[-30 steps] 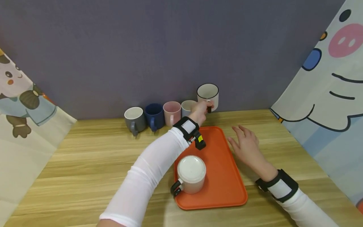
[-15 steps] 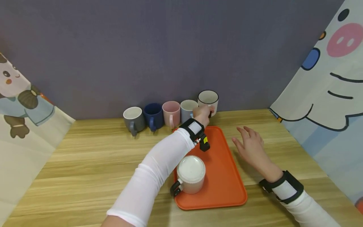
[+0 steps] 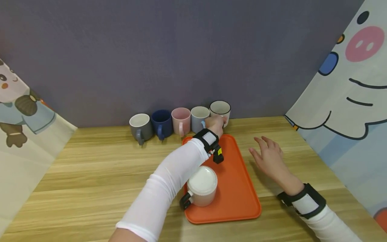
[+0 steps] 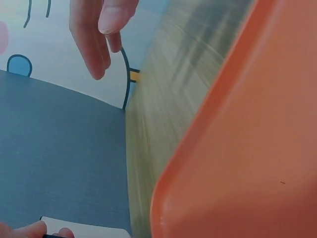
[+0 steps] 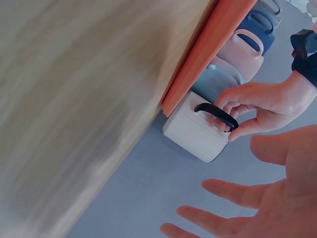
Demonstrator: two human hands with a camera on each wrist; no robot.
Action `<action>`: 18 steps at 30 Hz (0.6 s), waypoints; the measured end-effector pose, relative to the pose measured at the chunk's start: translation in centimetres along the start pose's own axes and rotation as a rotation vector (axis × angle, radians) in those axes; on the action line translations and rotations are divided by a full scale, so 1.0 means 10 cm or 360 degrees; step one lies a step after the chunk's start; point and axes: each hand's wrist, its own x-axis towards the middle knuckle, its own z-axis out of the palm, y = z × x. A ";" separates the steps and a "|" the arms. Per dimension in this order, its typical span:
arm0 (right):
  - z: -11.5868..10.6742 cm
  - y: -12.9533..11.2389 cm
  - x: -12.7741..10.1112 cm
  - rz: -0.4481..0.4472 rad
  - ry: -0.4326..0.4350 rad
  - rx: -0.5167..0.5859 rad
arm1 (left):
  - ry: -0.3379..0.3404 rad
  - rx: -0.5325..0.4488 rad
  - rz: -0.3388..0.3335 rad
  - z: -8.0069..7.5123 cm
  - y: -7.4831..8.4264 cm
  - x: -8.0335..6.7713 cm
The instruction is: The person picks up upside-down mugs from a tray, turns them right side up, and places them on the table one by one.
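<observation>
My left hand reaches over the orange tray and pinches the black handle of a white mug with a black rim. That mug is down at the right end of a row of mugs by the back wall. In the right wrist view the white mug sits just behind the tray's far edge. My right hand is open with spread fingers, on the table just right of the tray, holding nothing. Another white mug stands upside down on the tray's near left part.
The row by the wall also holds a grey mug, a navy mug, a pink mug and a pale blue mug. Cartoon-printed cloths hang at the left and right sides of the wooden table.
My left hand has lowered the black-rimmed white mug from above the row down to table level beside the pale blue mug. My right hand has drifted slightly right and stayed open.
</observation>
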 end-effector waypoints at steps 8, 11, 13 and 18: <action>-0.01 0.06 -0.02 -0.0005 0.0044 -0.0006 | 0.0068 0.0085 -0.0009 0.01 -0.07 0.02; -0.01 0.08 -0.03 0.0010 0.0034 -0.0011 | 0.0069 0.0109 0.0001 0.01 -0.09 0.03; -0.02 0.09 -0.03 0.0019 0.0024 -0.0014 | 0.0074 0.0118 0.0007 0.01 -0.10 0.02; -0.03 0.11 -0.03 0.0034 0.0007 -0.0021 | 0.0053 0.0165 0.0008 0.00 -0.10 0.03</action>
